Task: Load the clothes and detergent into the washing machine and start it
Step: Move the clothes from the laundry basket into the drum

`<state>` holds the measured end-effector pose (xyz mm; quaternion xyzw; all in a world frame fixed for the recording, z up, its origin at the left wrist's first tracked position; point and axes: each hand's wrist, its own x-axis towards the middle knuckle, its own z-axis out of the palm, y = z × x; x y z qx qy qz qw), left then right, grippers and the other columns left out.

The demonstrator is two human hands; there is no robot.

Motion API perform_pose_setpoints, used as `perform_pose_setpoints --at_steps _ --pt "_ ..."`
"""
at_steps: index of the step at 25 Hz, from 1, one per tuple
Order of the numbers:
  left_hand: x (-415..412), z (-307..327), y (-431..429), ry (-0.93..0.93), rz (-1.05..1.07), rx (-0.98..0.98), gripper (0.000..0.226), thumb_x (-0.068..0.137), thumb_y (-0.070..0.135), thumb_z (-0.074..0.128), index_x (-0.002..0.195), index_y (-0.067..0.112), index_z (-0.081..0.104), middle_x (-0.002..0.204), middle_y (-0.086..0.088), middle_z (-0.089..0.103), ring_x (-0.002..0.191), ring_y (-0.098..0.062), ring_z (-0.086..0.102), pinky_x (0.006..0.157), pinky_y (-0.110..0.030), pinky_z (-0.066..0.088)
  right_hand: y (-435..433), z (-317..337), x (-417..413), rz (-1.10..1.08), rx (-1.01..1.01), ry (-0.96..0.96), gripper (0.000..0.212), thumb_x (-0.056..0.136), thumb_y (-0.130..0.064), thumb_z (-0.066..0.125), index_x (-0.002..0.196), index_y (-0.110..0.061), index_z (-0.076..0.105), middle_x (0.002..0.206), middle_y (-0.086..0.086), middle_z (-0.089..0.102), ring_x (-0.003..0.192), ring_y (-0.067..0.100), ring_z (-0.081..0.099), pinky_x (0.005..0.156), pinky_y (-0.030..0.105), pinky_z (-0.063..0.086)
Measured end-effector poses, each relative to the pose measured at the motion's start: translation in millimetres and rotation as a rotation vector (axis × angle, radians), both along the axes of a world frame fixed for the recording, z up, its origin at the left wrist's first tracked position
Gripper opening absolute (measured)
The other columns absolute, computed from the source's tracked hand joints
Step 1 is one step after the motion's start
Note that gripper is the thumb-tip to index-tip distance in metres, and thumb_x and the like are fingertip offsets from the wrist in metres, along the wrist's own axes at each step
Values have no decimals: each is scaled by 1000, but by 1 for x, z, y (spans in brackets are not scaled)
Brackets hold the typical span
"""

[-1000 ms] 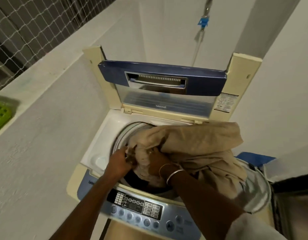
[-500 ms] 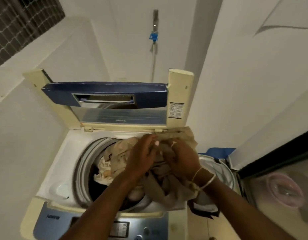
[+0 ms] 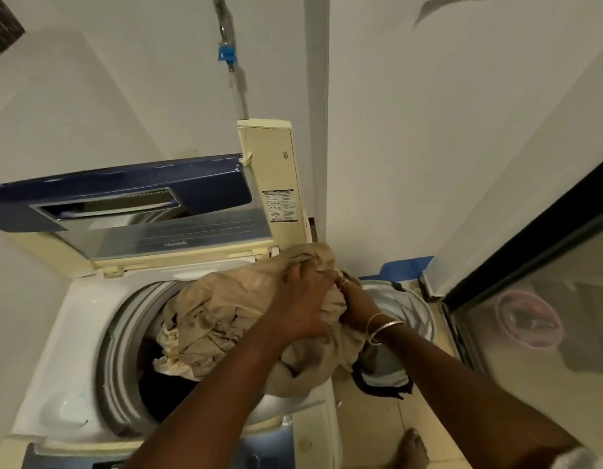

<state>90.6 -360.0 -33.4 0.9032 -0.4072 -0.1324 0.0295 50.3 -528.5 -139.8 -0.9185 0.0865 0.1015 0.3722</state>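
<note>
At the near edge of the picture your bare foot [image 3: 411, 448] stands on the tiled floor, just right of the washing machine [image 3: 73, 316]. Both your forearms reach from the near side over the right half of the machine top.

The drum [image 3: 124, 333] is open, and inside it, at the near side, you see only something dark; what it is cannot be told. The beige cloth [image 3: 232, 299] is only partly in the drum. Its left end hangs down into the opening, and the rest is bunched over the right rim and lies on the right edge of the machine top, up to the far right corner near the hinge.

Your left hand [image 3: 303, 299] lies on top of this bunch, palm down, with the fingers curled into a fold of the fabric. Your right hand [image 3: 355, 302], with bangles [image 3: 381, 326] on the wrist, grasps the same cloth from the right side, just beside the left hand.

On the floor, right of the machine and under your right wrist, stands a round basket [image 3: 416, 316] with pale fabric inside. A dark-edged piece hangs over its near rim.

Farther back, the lid [image 3: 124, 191] stands upright at the far edge of the machine. Above it, on the wall, is a tap [image 3: 227, 54] with a blue part.
</note>
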Motion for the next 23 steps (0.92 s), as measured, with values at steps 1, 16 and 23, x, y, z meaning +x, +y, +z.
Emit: perform_pose_setpoints --at_steps 1,16,23 --pt "2 0 1 -14 14 -15 112 64 62 76 153 32 15 159 -4 11 144 -32 16 117 -48 24 5 4 -2 -77 -4 -5 57 83 -48 61 135 -31 49 133 8 59 121 27 57 103 38 46" --pt "0 87 224 36 607 -988 76 65 49 79 132 30 48 120 21 59 108 8 58 89 -9 44 239 198 41 4 1458 -85 39 104 -30 32 110 -13 67 99 9 68 93 22 65 87 34 55" --pt "11 -15 314 266 841 -335 91 69 37 81 144 11 38 130 0 54 118 -19 57 95 -27 46 308 45 69 409 -49 -250 51 93 -33 52 138 -11 50 139 20 51 128 37 51 112 45 37"
